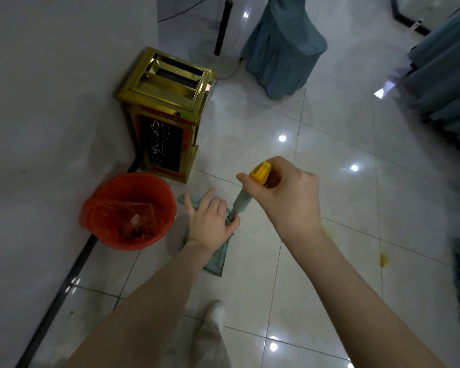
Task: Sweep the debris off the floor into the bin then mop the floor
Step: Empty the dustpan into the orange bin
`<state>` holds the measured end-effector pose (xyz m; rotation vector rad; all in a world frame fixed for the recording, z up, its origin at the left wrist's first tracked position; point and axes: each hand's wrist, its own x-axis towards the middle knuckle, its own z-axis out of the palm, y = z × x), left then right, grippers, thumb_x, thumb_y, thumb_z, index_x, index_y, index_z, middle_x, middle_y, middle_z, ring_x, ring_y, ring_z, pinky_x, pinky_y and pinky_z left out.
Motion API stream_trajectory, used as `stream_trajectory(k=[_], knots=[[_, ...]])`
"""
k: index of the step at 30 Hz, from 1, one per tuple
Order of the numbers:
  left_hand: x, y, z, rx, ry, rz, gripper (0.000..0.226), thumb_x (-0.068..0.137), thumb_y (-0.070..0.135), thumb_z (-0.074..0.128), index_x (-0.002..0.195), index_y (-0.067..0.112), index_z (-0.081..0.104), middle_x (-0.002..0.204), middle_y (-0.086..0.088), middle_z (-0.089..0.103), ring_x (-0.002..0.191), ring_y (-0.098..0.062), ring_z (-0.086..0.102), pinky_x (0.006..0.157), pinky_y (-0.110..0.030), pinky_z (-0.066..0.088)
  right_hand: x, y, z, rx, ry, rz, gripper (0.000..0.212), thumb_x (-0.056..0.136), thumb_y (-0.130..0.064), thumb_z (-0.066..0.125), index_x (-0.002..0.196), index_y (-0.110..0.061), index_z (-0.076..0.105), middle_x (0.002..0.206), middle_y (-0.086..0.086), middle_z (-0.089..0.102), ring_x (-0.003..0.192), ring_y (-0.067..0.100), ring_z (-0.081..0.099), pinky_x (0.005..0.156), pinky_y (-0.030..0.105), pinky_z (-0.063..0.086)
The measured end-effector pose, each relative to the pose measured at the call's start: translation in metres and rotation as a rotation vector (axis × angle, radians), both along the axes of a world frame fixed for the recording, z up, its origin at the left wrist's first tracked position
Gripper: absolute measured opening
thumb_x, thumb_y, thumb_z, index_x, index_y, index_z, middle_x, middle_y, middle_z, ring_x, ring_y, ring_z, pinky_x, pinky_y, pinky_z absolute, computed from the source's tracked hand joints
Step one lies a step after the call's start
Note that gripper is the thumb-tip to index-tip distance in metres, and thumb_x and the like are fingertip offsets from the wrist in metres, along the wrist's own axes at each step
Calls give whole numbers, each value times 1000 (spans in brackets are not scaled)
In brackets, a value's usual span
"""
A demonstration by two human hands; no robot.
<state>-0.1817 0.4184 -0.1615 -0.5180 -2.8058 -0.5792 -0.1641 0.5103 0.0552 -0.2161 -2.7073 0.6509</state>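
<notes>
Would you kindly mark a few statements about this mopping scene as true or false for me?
1. The right hand grips the mop handle at its yellow-capped top. True.
2. The left hand hangs idle, off the mop. False: it touches the foot of the mop handle.
3. The red bin has no liner. False: a red bag lines it.
4. A yellow stain marks the floor. True.
5. The gold bin lies tipped over. False: it stands upright by the wall.

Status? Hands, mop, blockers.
Right hand grips mop handle top; left hand open, touching pole base. Mop head on floor beside red bin. Yellow stains on tiles right; nothing blocking.
</notes>
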Motion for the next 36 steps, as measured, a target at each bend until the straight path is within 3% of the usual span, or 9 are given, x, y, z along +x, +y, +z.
stream_trajectory(k=[4,8,11,16,21,24,27,33,36], knots=[[1,-7,14,-87,-115,-58,57,84,61,38,110,18,64,117,-1,66,125,-19,51,109,-61,8,10,1,1,-28,-49,-4,36,80,-48,73,89,-14,67,72,-3,66,59,11,61,59,29,54],[4,-27,28,-150,-231,-186,80,84,68,44,147,24,29,154,-1,34,146,-20,21,113,-55,-9,21,-1,6,31,-94,46,48,83,-50,69,122,-22,62,97,-3,70,84,10,66,73,29,57],[6,-46,40,-156,-247,-281,77,88,64,42,150,28,18,159,0,23,148,-20,9,116,-53,-2,30,-2,15,66,-99,155,52,84,-40,72,130,-21,58,110,-2,68,100,13,62,84,26,52],[15,-85,65,-45,-196,-272,59,91,51,50,141,23,39,144,-2,47,138,-22,35,115,-43,23,33,-8,35,162,-38,316,45,84,-27,75,125,-14,62,109,3,66,99,19,60,90,28,48],[44,-143,89,64,-128,6,42,90,42,49,122,16,60,115,-6,66,109,-26,60,98,-41,44,26,-42,48,244,7,584,38,84,-30,72,119,-18,66,116,-1,68,107,18,62,96,32,45],[74,-185,105,108,-131,237,47,89,44,38,117,15,63,109,-5,67,102,-27,61,91,-39,47,24,-77,48,267,-39,807,36,88,-34,66,122,-22,64,119,-3,65,111,17,60,100,31,39],[120,-226,121,178,-132,478,35,93,34,47,118,15,63,108,-6,67,101,-29,60,89,-38,47,29,-122,49,278,-99,1033,36,92,-39,59,125,-25,60,123,-5,61,114,15,55,104,31,38],[243,-278,141,325,-12,1032,24,90,17,61,113,12,66,96,-4,69,95,-27,62,82,-35,50,71,-228,63,259,-10,1494,35,84,-27,72,118,-16,67,118,1,66,110,22,60,96,36,44],[304,-298,150,353,45,1271,27,90,19,62,116,14,64,96,0,68,95,-22,61,78,-31,48,105,-289,67,261,81,1718,32,73,-17,82,102,-6,74,100,10,73,90,29,69,80,39,55]])
